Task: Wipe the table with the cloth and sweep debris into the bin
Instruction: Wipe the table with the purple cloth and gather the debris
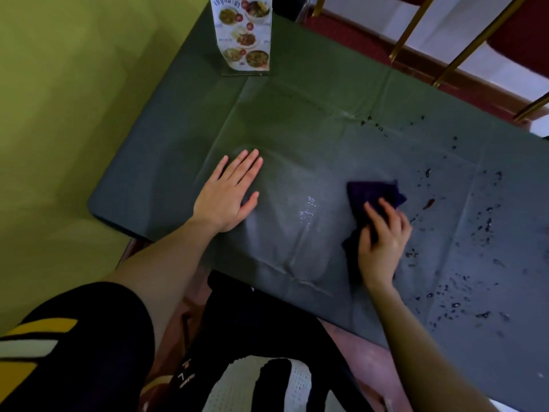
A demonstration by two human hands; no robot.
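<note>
A dark purple cloth lies bunched on the grey-green covered table, and my right hand presses down on it with fingers curled over its near part. Dark crumbs and wet specks of debris are scattered over the table to the right of the cloth. My left hand rests flat on the cover, fingers spread, to the left of a shiny wet patch. No bin is in view.
A standing menu card with food pictures is at the far end of the table. A yellow-green wall runs along the left. Gold chair legs and red upholstery stand beyond the far edge.
</note>
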